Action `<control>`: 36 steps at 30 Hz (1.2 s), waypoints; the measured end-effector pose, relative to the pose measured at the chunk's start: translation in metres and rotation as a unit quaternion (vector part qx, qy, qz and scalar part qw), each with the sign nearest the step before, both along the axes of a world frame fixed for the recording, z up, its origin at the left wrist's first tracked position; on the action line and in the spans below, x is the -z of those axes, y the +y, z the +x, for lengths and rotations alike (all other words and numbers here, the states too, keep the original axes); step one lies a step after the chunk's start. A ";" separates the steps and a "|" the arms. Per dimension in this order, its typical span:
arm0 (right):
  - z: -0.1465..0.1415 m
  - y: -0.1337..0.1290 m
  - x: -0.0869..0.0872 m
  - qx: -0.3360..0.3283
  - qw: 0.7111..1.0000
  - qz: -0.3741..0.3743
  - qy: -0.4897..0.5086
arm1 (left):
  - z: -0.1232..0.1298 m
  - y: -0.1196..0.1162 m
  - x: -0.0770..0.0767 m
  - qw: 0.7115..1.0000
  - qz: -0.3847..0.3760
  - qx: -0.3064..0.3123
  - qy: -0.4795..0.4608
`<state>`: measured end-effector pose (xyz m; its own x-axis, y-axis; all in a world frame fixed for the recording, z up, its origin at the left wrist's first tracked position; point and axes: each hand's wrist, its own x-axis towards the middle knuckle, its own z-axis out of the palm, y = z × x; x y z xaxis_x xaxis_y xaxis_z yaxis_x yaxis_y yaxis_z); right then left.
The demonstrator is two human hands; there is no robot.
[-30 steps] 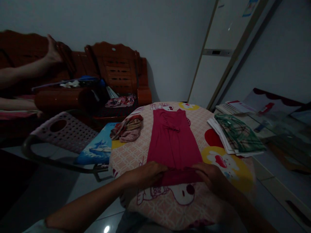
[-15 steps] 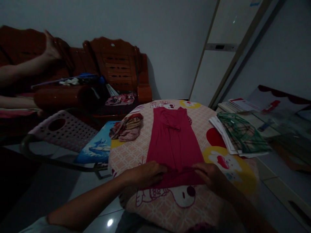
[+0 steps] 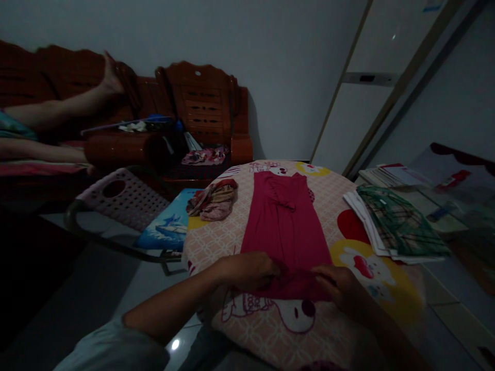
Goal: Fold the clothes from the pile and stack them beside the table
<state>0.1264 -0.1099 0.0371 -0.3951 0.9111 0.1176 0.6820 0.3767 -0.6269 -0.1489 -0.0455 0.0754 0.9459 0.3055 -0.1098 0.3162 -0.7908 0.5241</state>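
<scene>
A deep-pink garment (image 3: 288,232), perhaps a dress or long top, lies lengthwise on the cloth-covered round table (image 3: 216,242). Gathers and a small knot-like detail show near its far end. At the near end, its hem is turned up into a band. My left hand (image 3: 251,270) is closed on the left part of that fold, with the fingertips partly tucked into the fabric. My right hand (image 3: 336,283) pinches the fold's right side between thumb and fingers.
A crumpled patterned cloth (image 3: 214,200) lies at the table's left. Folded garments, a green plaid one (image 3: 398,221) on top, sit at the right edge. Left stands a chair (image 3: 127,196); behind it, a person's legs (image 3: 77,105) rest on a wooden sofa (image 3: 204,103).
My left hand has moved slightly inward along the fold, closer to my right hand. The whole view has shifted a little to the left.
</scene>
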 end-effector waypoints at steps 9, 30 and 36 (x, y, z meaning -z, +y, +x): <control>0.015 0.003 0.008 0.037 0.999 0.010 0.027 | 0.009 0.020 -0.006 1.000 0.013 0.013 -0.021; 0.014 0.171 -0.029 0.043 0.992 0.113 -0.036 | -0.002 0.166 -0.015 0.995 0.066 -0.066 -0.044; 0.016 0.210 0.011 0.072 0.988 0.054 -0.124 | 0.004 0.196 0.040 0.989 0.088 -0.120 -0.016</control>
